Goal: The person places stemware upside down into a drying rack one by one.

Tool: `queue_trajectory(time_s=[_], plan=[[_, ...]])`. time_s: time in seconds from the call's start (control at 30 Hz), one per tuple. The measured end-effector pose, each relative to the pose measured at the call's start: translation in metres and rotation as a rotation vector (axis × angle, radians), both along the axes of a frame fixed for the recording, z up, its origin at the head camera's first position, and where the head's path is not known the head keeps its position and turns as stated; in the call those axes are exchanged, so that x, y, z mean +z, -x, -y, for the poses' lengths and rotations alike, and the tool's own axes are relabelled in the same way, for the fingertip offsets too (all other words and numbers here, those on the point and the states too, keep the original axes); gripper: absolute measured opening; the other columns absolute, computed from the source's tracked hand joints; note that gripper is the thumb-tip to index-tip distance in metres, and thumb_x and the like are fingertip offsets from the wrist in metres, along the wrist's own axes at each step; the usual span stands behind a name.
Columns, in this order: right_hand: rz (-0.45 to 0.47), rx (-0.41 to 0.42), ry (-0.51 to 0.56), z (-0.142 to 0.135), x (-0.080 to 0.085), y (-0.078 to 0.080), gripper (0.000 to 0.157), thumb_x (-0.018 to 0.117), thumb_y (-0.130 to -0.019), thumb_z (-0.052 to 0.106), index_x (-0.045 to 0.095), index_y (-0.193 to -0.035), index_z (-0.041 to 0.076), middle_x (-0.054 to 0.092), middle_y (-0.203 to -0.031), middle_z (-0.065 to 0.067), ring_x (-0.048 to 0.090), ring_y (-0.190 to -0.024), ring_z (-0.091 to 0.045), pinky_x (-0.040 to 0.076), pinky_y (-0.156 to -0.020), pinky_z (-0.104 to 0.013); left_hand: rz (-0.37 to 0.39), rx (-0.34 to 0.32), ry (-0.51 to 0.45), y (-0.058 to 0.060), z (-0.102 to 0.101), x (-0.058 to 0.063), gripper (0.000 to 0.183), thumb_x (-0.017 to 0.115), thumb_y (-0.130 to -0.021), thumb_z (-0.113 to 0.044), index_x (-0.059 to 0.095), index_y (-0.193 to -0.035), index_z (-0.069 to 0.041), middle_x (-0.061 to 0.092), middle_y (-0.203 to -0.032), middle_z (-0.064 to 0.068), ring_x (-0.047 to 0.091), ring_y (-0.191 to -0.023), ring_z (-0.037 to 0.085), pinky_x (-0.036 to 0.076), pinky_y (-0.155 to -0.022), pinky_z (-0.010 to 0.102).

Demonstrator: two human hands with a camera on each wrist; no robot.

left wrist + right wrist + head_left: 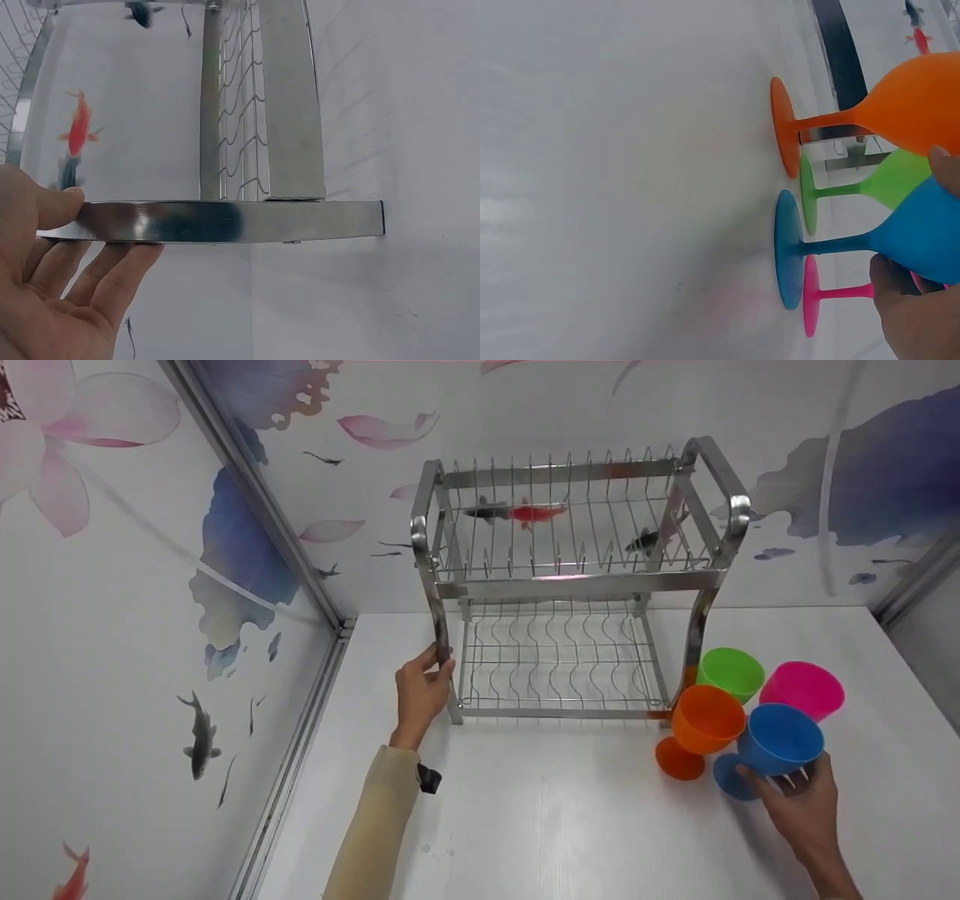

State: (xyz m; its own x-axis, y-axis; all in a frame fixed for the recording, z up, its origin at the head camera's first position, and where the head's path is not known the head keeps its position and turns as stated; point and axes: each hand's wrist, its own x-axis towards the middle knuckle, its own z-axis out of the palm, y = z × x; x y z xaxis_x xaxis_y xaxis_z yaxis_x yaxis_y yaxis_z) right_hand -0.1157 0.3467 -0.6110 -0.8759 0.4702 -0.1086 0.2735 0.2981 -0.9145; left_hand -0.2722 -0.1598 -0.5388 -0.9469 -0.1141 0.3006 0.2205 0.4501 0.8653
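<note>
A two-tier metal dish rack (577, 585) stands against the back wall. My left hand (424, 690) grips its left front post (187, 223), thumb on one side and fingers on the other. At the rack's right front corner several plastic goblets stand close together. My right hand (806, 802) holds the blue goblet (784, 739) round its bowl, thumb and fingers on opposite sides. The orange goblet (709, 720) is just left of it, beside the rack's right post. Behind are the green goblet (731, 671) and the pink goblet (802, 688), partly hidden in the head view.
The white tabletop (555, 817) spreads in front of the rack. A printed panel (112, 622) rises on the left, and a metal-edged side panel (922, 622) bounds the right. Fish and petals are printed on the back wall (360, 510). Both rack tiers hold only wire slots.
</note>
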Motion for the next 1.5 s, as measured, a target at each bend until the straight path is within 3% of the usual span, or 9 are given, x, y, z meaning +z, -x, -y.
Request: queue_trajectory(time_s=[0.3,0.63,0.9,1.17,1.27,1.4,1.5], plan=[[-0.004,0.001,-0.04,-0.003,0.013,-0.006,0.105,0.085,-0.094,0.027,0.014,-0.171,0.028,0.025,-0.175,-0.011,0.029,-0.159,-0.043,0.037,-0.121,-0.062,0.014,-0.004,0.012,-0.003,-0.002,-0.001,0.026,0.072,-0.102,-0.005,0.075,-0.128,-0.005,0.077,-0.127,0.014,0.079,-0.108,0.031,0.066,-0.09,0.04],[-0.075,0.006,-0.098,-0.002,0.057,-0.01,0.104,0.087,-0.091,0.02,0.019,-0.17,0.031,0.033,-0.172,-0.008,0.035,-0.157,-0.042,0.041,-0.118,-0.058,0.021,-0.003,0.005,-0.006,0.004,0.002,0.037,0.072,-0.102,-0.005,0.068,-0.138,0.002,0.074,-0.129,0.023,0.08,-0.104,0.034,0.067,-0.086,0.036],[-0.173,0.011,-0.163,0.003,0.09,-0.009,0.1,0.087,-0.089,0.011,0.029,-0.168,0.029,0.041,-0.169,-0.007,0.04,-0.155,-0.04,0.039,-0.12,-0.057,0.034,-0.005,-0.019,-0.007,0.007,0.007,0.038,0.073,-0.1,-0.002,0.067,-0.136,0.004,0.074,-0.128,0.023,0.079,-0.106,0.035,0.066,-0.087,0.03],[-0.254,0.084,-0.275,0.007,0.119,-0.01,0.096,0.091,-0.086,0.01,0.037,-0.165,0.022,0.049,-0.162,-0.015,0.047,-0.148,-0.044,0.039,-0.12,-0.056,0.025,0.002,-0.057,-0.012,0.01,0.017,0.041,0.073,-0.098,0.001,0.066,-0.138,0.004,0.072,-0.133,0.024,0.078,-0.11,0.037,0.065,-0.088,0.027],[-0.271,0.117,-0.332,0.011,0.129,-0.009,0.096,0.091,-0.085,0.01,0.039,-0.165,0.018,0.052,-0.159,-0.018,0.05,-0.144,-0.046,0.041,-0.12,-0.05,0.005,0.003,-0.033,-0.015,0.011,0.023,0.044,0.074,-0.098,-0.003,0.064,-0.141,0.002,0.069,-0.139,0.023,0.075,-0.117,0.04,0.065,-0.094,0.034],[-0.309,0.178,-0.397,0.017,0.14,-0.007,0.097,0.092,-0.083,0.008,0.04,-0.165,0.017,0.054,-0.157,-0.02,0.053,-0.139,-0.046,0.043,-0.117,-0.031,-0.022,0.004,0.024,-0.02,0.014,0.033,0.047,0.076,-0.098,-0.008,0.064,-0.143,-0.002,0.067,-0.144,0.019,0.072,-0.123,0.042,0.062,-0.102,0.046],[-0.378,0.241,-0.41,0.02,0.146,-0.003,0.099,0.094,-0.079,0.002,0.044,-0.163,0.016,0.057,-0.153,-0.023,0.057,-0.135,-0.017,0.041,-0.109,-0.01,-0.046,-0.02,0.042,-0.023,0.013,0.04,0.049,0.077,-0.098,-0.01,0.063,-0.145,-0.003,0.066,-0.146,0.019,0.07,-0.126,0.043,0.06,-0.104,0.051]])
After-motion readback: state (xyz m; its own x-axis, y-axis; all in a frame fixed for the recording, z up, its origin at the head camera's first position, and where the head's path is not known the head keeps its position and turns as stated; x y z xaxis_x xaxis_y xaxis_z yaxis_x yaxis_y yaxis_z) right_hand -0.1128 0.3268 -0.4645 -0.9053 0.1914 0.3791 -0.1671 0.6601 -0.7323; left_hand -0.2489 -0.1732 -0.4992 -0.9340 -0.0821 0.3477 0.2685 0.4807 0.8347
